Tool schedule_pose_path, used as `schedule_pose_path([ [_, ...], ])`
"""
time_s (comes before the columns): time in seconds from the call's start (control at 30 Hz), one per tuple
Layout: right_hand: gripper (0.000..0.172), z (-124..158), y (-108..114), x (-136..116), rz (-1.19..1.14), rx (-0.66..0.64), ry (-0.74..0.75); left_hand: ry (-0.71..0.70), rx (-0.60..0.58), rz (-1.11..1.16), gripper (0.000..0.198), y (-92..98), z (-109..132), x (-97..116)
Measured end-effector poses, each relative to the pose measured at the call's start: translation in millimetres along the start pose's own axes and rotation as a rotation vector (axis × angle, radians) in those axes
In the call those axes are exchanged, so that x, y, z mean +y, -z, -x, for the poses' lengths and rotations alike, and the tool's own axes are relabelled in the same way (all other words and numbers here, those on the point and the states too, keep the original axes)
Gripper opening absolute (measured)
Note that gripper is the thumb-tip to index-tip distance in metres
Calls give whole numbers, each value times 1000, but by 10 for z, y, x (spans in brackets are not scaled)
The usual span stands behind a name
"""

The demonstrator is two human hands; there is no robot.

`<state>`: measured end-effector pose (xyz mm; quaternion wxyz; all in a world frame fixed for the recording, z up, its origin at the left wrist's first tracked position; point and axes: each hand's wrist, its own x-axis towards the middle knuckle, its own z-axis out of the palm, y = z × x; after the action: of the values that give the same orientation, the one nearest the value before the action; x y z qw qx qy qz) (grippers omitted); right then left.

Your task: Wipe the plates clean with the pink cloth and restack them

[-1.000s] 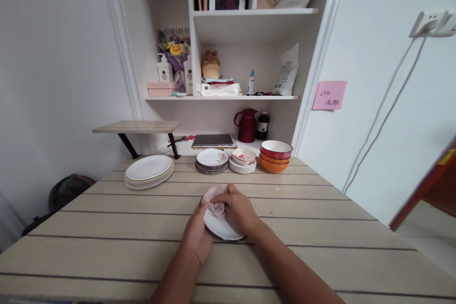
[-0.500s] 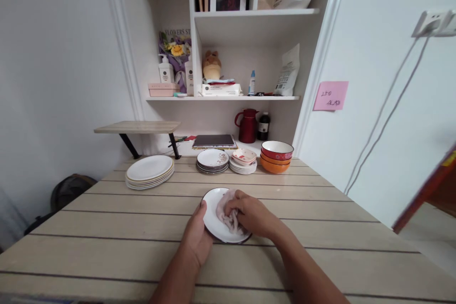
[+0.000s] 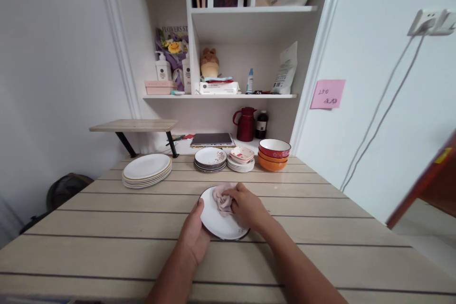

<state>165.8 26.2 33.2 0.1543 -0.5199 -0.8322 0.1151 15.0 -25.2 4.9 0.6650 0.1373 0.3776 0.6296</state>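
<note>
A white plate (image 3: 217, 223) with a dark rim and a small pattern near its lower right edge is tilted toward me above the table. My left hand (image 3: 195, 235) grips its left edge, thumb on the rim and the other fingers hidden underneath. Bunched up on the plate's upper part is a pale pink cloth (image 3: 223, 202). My right hand (image 3: 247, 206) is closed on that cloth and presses it against the plate's surface.
Along the back of the slatted table (image 3: 142, 251) stand large oval plates (image 3: 147, 167), dark-rimmed plates (image 3: 210, 157), small dishes (image 3: 241, 156) and stacked bowls (image 3: 273, 154). A small raised shelf (image 3: 133, 125) is at the left. Behind are a red jug (image 3: 245, 124) and a cabinet.
My right hand has slid the cloth up and left across the plate, so the lower right pattern now shows. My left hand keeps its hold on the edge.
</note>
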Motion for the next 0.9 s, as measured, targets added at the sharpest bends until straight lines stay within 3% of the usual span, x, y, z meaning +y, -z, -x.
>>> schedule_pose_path([
  [0.2,37,146,157,104,-29,-142,210,43,-11,-7,44,-20,32,25],
  [0.33,41,155,115,-3,-141,-151,355,56,-15,-4,42,-49,40,46],
  [0.53,54,170,13,-187,-227,-150,443,69,-13,-2,37,-41,51,61],
  [0.9,35,-6,-141,-193,-91,43,174,57,-129,94,45,-25,-10,28],
])
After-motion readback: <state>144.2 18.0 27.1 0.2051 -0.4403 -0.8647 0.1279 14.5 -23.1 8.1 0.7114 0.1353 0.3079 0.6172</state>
